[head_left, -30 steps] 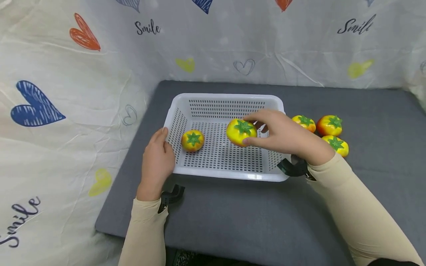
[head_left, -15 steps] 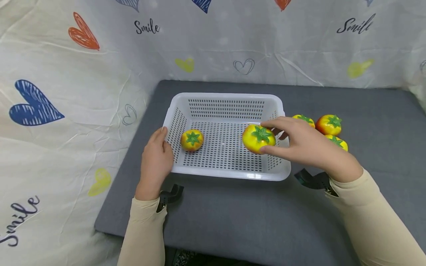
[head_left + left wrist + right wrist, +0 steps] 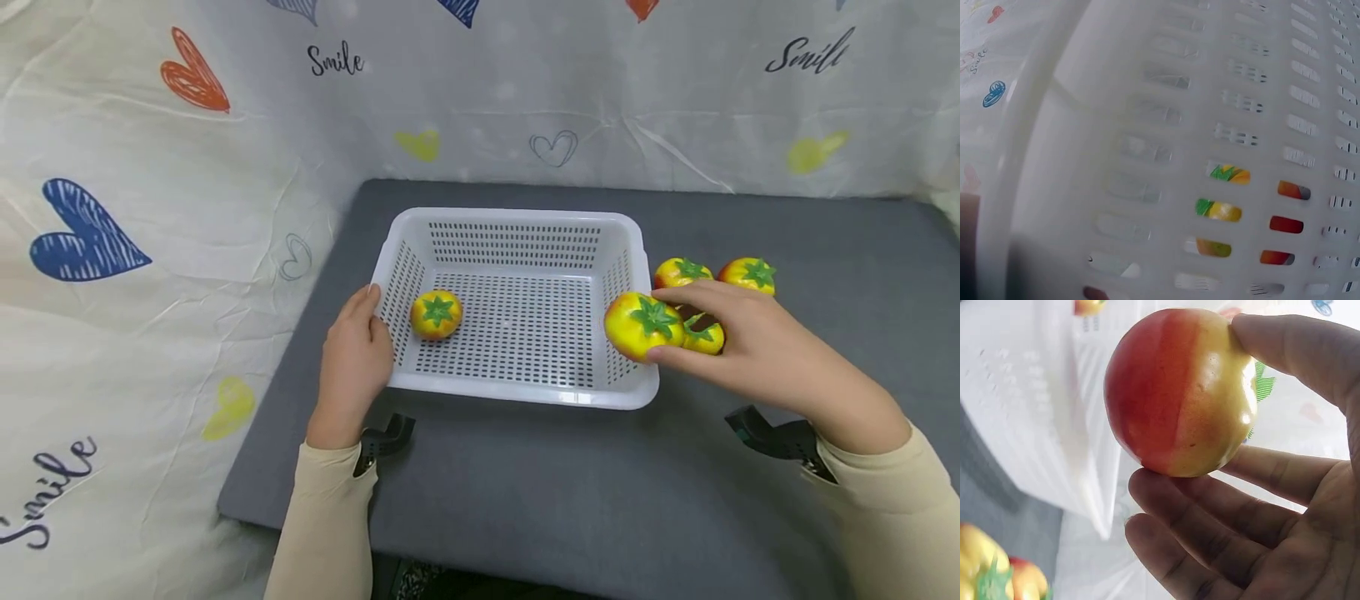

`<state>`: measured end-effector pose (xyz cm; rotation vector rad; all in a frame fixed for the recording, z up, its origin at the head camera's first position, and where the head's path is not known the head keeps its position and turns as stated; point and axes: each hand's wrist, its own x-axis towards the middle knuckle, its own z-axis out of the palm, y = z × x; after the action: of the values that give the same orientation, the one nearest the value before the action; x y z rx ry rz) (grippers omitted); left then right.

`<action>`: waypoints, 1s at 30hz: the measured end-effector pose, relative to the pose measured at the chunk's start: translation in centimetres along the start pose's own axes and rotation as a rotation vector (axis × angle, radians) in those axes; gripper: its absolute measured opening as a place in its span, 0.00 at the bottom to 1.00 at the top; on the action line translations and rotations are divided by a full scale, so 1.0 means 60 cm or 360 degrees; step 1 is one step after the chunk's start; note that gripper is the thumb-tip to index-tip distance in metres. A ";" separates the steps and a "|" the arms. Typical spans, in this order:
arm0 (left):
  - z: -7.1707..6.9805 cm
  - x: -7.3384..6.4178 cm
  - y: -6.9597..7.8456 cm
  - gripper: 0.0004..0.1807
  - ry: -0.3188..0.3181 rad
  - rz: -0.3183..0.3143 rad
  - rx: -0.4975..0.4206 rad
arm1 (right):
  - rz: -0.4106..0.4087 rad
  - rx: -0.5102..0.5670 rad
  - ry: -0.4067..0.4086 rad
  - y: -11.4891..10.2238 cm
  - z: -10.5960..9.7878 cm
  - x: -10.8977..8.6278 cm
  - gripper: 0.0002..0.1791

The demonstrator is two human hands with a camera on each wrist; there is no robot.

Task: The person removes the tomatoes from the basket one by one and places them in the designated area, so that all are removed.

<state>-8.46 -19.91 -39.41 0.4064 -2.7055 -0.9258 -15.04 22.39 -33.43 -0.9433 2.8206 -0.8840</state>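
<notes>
In the head view my right hand [image 3: 738, 342] pinches a yellow-red tomato [image 3: 637, 325] with a green star-shaped top, over the right rim of a white perforated basket [image 3: 517, 396]. The right wrist view shows this tomato's red and yellow underside [image 3: 1179, 394] between thumb and fingertips. My left hand [image 3: 352, 367] holds the basket's left end, its fingers at the rim. Inside the basket, toward the left, sits another tomato [image 3: 436, 315]. Through the slots of the basket wall [image 3: 1072, 150], the left wrist view catches patches of yellow, green and red.
Right of the basket, more tomatoes stand on the grey table [image 3: 525, 492]: one at the back left [image 3: 681, 272], one at the back right [image 3: 748, 273], and one partly behind my hand [image 3: 705, 337]. A printed curtain [image 3: 480, 92] hangs along the table's far and left sides.
My right hand has moved right with the pinched tomato, from above the basket's middle to its right rim. The left hand and the basket have stayed in place.
</notes>
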 end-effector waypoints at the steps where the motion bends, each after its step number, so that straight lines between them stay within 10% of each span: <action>1: 0.001 0.000 0.000 0.27 -0.0003 0.0001 0.0003 | 0.0022 -0.0016 0.0016 0.003 -0.002 -0.006 0.35; 14: 0.000 -0.001 0.000 0.28 -0.0031 0.0031 -0.0028 | 0.0203 -0.0244 0.0130 0.059 -0.035 -0.072 0.38; 30: 0.000 -0.001 -0.005 0.28 -0.0006 -0.0002 -0.0051 | 0.0194 -0.0110 -0.0021 0.105 0.028 -0.097 0.37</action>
<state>-8.38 -20.10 -39.60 0.4007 -2.6902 -0.9701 -13.34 28.92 -38.99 -0.7712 2.8781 -0.7686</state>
